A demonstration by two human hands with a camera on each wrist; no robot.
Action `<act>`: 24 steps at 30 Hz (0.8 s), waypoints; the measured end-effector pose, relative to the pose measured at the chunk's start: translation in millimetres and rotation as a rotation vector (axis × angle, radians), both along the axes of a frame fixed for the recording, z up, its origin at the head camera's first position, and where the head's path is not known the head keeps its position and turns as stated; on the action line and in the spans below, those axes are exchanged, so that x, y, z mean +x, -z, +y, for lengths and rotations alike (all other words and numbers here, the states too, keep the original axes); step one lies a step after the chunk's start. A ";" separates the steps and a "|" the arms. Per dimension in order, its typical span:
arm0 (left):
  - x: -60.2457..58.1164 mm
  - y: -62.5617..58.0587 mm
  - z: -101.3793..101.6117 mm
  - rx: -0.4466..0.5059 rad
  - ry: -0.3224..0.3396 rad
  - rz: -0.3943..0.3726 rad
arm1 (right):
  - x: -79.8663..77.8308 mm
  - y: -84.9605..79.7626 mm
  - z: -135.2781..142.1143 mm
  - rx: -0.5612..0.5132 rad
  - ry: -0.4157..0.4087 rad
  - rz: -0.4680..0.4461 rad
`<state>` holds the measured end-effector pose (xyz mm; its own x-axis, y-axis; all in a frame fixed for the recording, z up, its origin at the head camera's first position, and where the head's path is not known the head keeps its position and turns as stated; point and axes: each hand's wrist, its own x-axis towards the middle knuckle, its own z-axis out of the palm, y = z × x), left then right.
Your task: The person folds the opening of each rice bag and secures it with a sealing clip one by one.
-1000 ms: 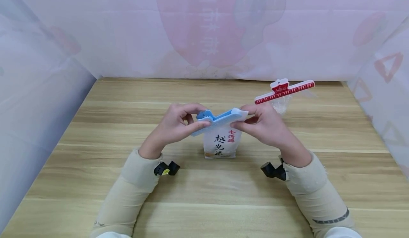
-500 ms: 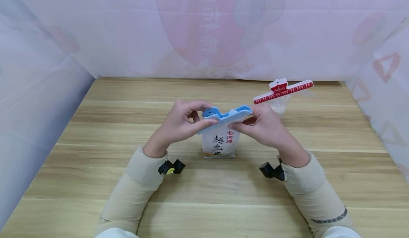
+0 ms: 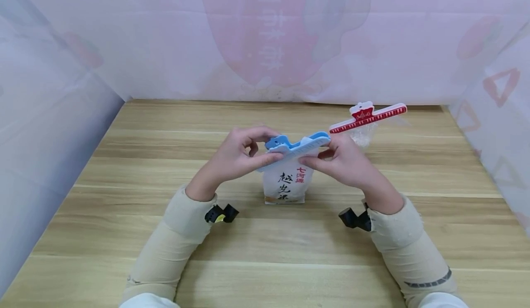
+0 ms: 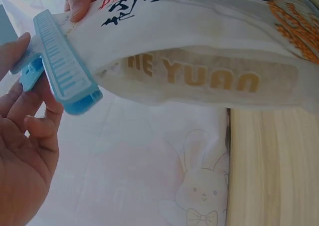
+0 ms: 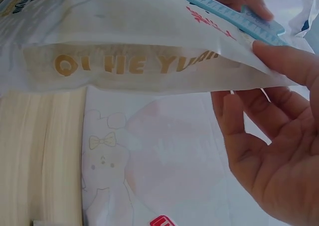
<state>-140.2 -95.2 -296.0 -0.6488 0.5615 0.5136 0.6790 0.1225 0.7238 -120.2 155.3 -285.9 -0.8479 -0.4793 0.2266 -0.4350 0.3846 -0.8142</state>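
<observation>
A white paper rice bag (image 3: 273,188) with black and red characters stands upright on the wooden table. Across its top lies a light-blue bag clip (image 3: 299,149), slanting up to the right. My left hand (image 3: 233,161) pinches the clip's handles between thumb and fingers; the left wrist view shows the clip (image 4: 65,66) over the bag's top edge. With thumb and fingers, my right hand (image 3: 348,163) pinches the bag's upper right corner. From the right wrist side, the bag's side (image 5: 134,66) shows gold lettering, and the clip's far end is partly hidden.
Behind my right hand, a small clear bag (image 3: 362,135) of pale contents stands with a red-and-white clip (image 3: 368,117) across its top. A printed white cloth (image 3: 165,46) walls the back and sides of the table (image 3: 265,276).
My left hand and the blue clip have moved right and slightly up, so the clip reaches farther across the bag's top. The right hand stays at the bag's corner.
</observation>
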 end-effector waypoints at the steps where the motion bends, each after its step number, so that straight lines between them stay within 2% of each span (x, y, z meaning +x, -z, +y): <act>1: 0.1 0.7 -0.7 -0.010 -0.007 -0.013 | -0.2 0.2 0.5 0.007 -0.002 -0.015; 9: 1.0 8.9 -11.8 -0.119 -0.032 -0.179 | -4.6 8.1 0.4 0.020 -0.062 -0.180; 15: 0.6 18.8 -17.2 -0.188 -0.019 -0.253 | -8.6 17.9 2.0 0.040 -0.142 -0.207; 24: 8.0 41.5 -31.1 -0.334 -0.064 -0.374 | -5.0 31.1 13.9 0.231 -0.113 -0.252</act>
